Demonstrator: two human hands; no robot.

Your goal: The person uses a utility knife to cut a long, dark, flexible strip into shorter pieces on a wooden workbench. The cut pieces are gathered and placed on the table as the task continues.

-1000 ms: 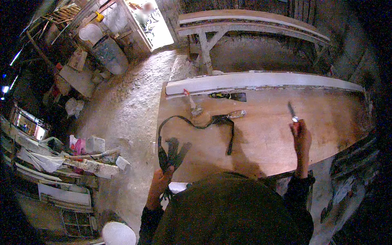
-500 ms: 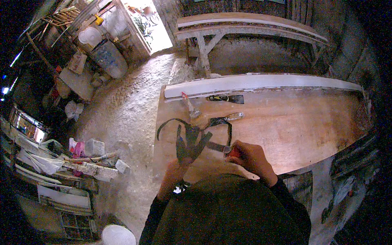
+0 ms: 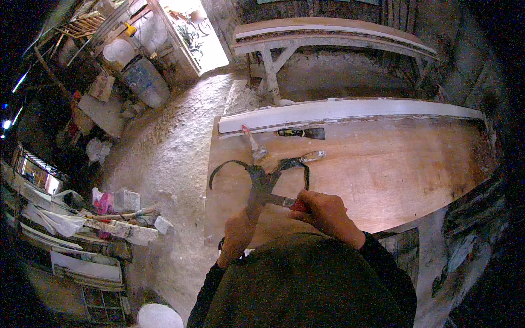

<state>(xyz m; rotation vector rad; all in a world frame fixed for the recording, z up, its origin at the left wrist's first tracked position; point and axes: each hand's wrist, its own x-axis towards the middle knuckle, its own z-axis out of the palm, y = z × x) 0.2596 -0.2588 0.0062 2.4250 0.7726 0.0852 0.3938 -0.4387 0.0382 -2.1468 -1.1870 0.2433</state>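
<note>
In my right hand [image 3: 328,213] is a red-handled scraper-like tool [image 3: 298,205], the fingers closed round its grip. A metal collar and a dark flat end point left from it, toward my left hand [image 3: 239,229]. The left fingers blend into a dark, strap-like thing [image 3: 263,180] with two curved loops, so their grip is unclear. All this is over a brown wooden board [image 3: 383,175]. Beyond the hands lie a putty knife with a red tip [image 3: 254,143], a scraper with a black and yellow handle [image 3: 301,133] and a whitish-handled tool [image 3: 313,156].
A long white strip [image 3: 339,111] runs along the board's far edge. Behind it stands a wooden bench [image 3: 270,68]. To the left are a blue barrel [image 3: 146,82], a low pile with brushes and blocks [image 3: 128,224] and a white bucket [image 3: 159,315]. A bright doorway opens at the back.
My right hand has moved slightly left with the red-handled tool. My left hand has drawn its spread dark fingers together, and they now merge with the dark thing.
</note>
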